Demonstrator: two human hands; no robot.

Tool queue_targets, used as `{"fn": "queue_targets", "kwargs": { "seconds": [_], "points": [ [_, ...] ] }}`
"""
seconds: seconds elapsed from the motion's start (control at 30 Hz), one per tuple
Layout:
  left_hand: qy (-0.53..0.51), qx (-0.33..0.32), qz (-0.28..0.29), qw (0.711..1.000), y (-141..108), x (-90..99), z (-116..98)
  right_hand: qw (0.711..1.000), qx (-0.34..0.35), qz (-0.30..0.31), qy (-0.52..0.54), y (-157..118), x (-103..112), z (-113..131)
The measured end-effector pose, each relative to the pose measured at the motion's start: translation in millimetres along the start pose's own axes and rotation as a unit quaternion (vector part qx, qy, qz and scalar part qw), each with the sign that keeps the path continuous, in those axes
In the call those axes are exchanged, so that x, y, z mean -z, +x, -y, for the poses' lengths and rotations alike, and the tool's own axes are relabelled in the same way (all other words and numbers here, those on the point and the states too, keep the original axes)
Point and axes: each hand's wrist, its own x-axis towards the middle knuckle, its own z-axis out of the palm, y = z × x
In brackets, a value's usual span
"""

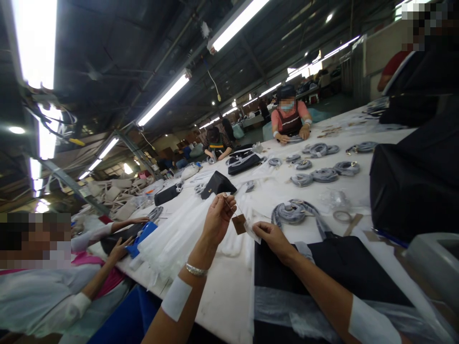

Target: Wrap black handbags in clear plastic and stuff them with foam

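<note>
Two bare hands are seen in the head view, held near each other above the white table. A thin cord appears to be pinched between the thumb and fingers of the left hand, and the brown hang tag is hung from it in the gap between the hands. A translucent white slip is pinched by the thumb and forefinger of the right hand, just beside the tag; whether the two are joined cannot be told.

The tag could be dropped or twisted if the cord were let slip, since it is borne by so fine a line. The slip could be creased or torn by uneven pulling, being thin. The clear plastic film on the flat black bag could be rucked if the right forearm were lowered.

The left forearm is angled steeply upward, with its fingers curled inward; the right forearm is slanted in over the bag, with its fingertips pointed toward the tag.
</note>
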Motion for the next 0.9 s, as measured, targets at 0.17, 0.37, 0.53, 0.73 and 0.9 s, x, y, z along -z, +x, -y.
{"fn": "queue_targets", "kwargs": {
  "seconds": [0.17,0.37,0.53,0.73,0.9],
  "points": [
    [0.052,0.043,0.039,0.997,-5,-9.0,5,0.991,0.071,-0.103,-0.041,2,5,2],
    [0.069,0.053,0.092,0.992,-6,-27.7,14,0.971,0.202,-0.088,-0.097,-6,8,17],
    [0.049,0.086,0.122,0.988,-6,-39.5,23,0.975,0.184,-0.083,-0.094,-7,6,23],
    [0.043,0.087,0.096,0.991,0,-34.8,23,0.989,0.112,-0.087,-0.05,-2,5,18],
    [0.049,0.075,0.071,0.993,4,-25.7,22,0.983,0.139,-0.075,-0.088,-3,4,16]
  ]
}}
